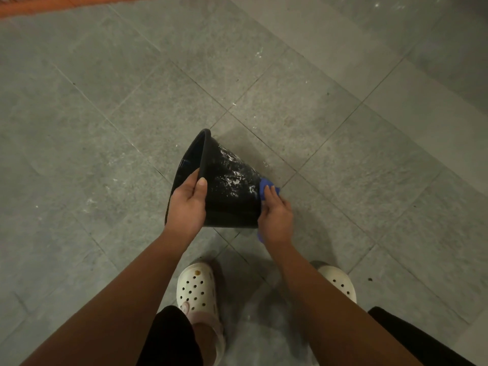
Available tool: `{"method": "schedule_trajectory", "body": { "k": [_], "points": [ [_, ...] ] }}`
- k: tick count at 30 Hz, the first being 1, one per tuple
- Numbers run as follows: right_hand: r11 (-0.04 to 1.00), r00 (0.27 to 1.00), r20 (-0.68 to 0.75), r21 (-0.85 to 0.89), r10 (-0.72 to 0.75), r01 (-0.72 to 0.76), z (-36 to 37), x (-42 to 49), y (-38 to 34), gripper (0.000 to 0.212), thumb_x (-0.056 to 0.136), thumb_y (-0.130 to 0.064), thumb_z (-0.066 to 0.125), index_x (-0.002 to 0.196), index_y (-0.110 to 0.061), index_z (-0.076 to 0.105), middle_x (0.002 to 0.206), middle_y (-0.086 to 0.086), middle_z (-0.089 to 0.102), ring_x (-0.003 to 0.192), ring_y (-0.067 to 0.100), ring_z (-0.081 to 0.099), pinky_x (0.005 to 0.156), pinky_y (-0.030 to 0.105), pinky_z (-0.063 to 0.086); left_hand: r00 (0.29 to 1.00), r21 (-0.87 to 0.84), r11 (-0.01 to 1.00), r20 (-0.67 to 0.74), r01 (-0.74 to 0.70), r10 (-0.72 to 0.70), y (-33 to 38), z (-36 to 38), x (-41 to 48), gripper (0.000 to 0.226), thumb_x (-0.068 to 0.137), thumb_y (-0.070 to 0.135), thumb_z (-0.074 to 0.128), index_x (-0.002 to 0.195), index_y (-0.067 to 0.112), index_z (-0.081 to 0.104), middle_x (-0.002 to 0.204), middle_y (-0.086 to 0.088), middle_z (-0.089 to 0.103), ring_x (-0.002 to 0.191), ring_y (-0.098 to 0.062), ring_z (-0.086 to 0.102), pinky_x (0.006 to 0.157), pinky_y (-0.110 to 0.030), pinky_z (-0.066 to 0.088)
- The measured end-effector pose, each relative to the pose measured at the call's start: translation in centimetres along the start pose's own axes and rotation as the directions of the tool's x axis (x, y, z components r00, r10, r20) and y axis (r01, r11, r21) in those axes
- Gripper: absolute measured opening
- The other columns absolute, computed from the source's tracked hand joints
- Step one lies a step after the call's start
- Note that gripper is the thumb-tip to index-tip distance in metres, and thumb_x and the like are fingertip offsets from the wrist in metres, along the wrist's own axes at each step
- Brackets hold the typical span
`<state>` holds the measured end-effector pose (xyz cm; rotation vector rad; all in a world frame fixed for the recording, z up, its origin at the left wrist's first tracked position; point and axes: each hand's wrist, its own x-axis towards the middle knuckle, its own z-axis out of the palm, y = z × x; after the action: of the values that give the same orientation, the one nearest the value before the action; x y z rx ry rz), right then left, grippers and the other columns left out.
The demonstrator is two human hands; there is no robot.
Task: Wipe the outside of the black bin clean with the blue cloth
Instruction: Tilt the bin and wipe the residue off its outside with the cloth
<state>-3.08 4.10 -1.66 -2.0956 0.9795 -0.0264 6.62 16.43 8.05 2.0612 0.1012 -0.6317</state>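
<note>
The black bin [229,191] is tipped on its side above the floor, its open mouth facing left and its base to the right. White smears cover its upper outer wall. My left hand [186,204] grips the rim, thumb on the outside and fingers inside. My right hand [274,215] presses the blue cloth [265,190] against the bin's base end. Most of the cloth is hidden under that hand; a blue corner shows below the wrist.
Grey stone floor tiles [105,114] lie all around, speckled with white flecks. My two feet in white perforated clogs [196,286] stand just below the bin. An orange strip [52,3] runs along the top left edge.
</note>
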Motion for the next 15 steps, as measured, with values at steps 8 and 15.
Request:
{"method": "schedule_trajectory", "body": {
  "k": [8, 15],
  "points": [
    [0.985, 0.984, 0.051, -0.019, -0.169, 0.170, -0.2, 0.2, -0.5, 0.048, 0.084, 0.007, 0.051, 0.128, -0.011, 0.053, 0.135, 0.011, 0.052, 0.127, 0.033, 0.044, 0.110, 0.040, 0.034, 0.998, 0.004, 0.999, 0.037, -0.050, 0.050, -0.4, -0.4, 0.3, 0.029, 0.101, 0.027, 0.040, 0.125, 0.030, 0.056, 0.110, 0.009, 0.064, 0.106, -0.004, 0.058, 0.084, -0.016, 0.043],
    [0.996, 0.998, 0.050, -0.076, 0.041, -0.037, 0.4, -1.5, -1.5, 0.045, 0.089, -0.002, 0.049, 0.133, -0.006, 0.046, 0.139, 0.016, 0.047, 0.121, 0.035, 0.045, 0.105, 0.037, 0.032, 0.999, 0.044, 0.998, -0.018, -0.049, 0.050, -0.6, -0.1, 0.4, 0.035, 0.101, 0.029, 0.037, 0.133, 0.027, 0.051, 0.114, 0.007, 0.061, 0.109, -0.008, 0.055, 0.094, -0.029, 0.043]
  ]
}}
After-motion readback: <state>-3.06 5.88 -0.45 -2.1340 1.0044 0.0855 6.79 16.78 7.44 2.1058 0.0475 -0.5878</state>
